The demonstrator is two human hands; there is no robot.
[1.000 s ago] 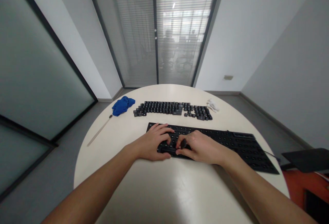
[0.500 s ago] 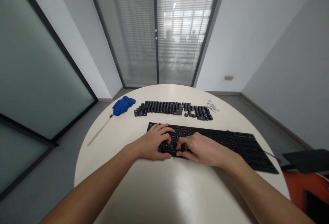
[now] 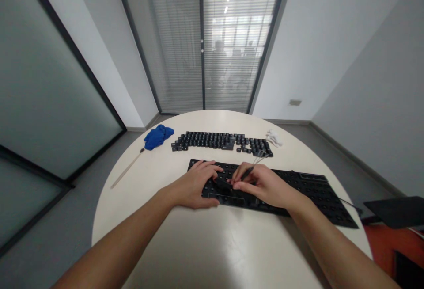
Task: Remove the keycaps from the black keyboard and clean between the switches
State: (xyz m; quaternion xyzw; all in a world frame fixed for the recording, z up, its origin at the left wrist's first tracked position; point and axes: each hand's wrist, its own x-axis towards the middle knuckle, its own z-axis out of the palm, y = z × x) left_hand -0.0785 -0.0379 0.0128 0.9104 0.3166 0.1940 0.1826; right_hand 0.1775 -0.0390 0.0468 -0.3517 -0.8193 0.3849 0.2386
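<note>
A black keyboard point(image 3: 278, 192) with most of its keycaps off lies on the table. My left hand point(image 3: 197, 185) spans its left end, fingers on top and thumb by the near edge, bracing it. Between my hands a long black keycap point(image 3: 222, 184), like a space bar, is tilted up off the board. My right hand point(image 3: 261, 183) pinches this keycap at its right end. It also has a keycap puller point(image 3: 247, 173) with a dark handle, its wire loops pointing up and away. Whether my left fingers touch the keycap, I cannot tell.
Removed keycaps point(image 3: 208, 140) are laid out in rows beyond the keyboard. At the left are a blue cloth point(image 3: 158, 137) and a long thin brush point(image 3: 127, 168). A white crumpled cloth point(image 3: 274, 138) lies at the back right. A cable point(image 3: 351, 205) leaves the keyboard's right side.
The long keycap has come up off the near row, baring its slot. My right hand has turned the puller so its wires point away. My left hand has stayed nearly still.
</note>
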